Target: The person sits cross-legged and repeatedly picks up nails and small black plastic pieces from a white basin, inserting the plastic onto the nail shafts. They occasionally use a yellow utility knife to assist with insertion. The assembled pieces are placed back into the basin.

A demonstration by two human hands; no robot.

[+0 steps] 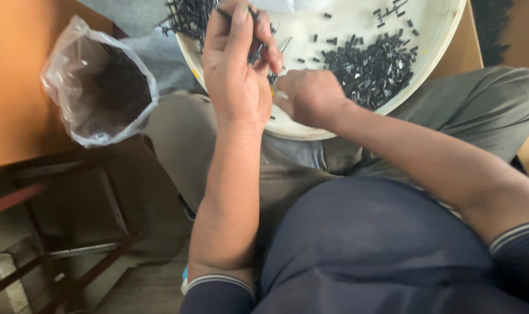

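Head view: clear plastic bag (98,81) left of white tray (439,35).

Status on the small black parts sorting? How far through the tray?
Done: a clear plastic bag at the left already holds a dark mass of parts. In hand: the left hand grips a small bundle of thin black pieces; the right hand rests on the white tray. Left: a big loose pile on the tray.

The round white tray (433,40) looks like smooth, slightly glossy plastic. The small black parts (372,70) heaped on it seem hard plastic with shiny glints. At left, the clear bag (72,110) is thin, crinkled, glossy film. The grey trousers (485,110) are matt woven cloth.
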